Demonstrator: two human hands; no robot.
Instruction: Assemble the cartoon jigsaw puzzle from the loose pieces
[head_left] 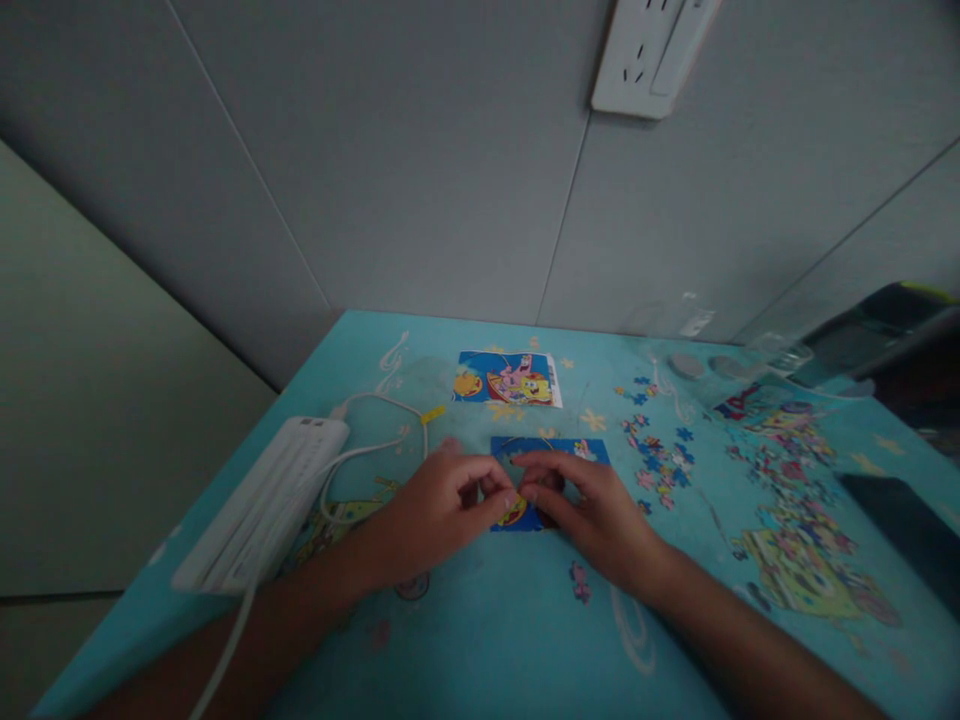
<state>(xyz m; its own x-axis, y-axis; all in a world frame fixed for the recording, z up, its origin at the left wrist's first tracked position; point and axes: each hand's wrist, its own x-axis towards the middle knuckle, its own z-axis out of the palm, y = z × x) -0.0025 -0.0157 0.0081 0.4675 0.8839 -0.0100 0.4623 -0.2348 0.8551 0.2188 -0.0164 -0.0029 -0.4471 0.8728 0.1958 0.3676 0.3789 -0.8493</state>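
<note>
Both hands meet over a blue puzzle picture (551,448) lying on the light blue table. My left hand (465,497) comes in from the left, thumb and fingers closed in a pinch; whatever it pinches is too small to make out. Opposite it, my right hand (574,497) has its thumb and index finger drawn together, their tips almost touching the left fingertips. Anything between those fingers is hidden. Beyond the hands lies a printed cartoon picture card (506,379). One loose pinkish piece (580,582) rests below the right hand.
A white power strip (262,505) with cables is on the left. Small puzzle pieces (660,462) lie right of the hands, with more pieces (795,480) farther right. A dark flat object (904,525) sits near the right edge. A grey wall (435,180) rises behind the table.
</note>
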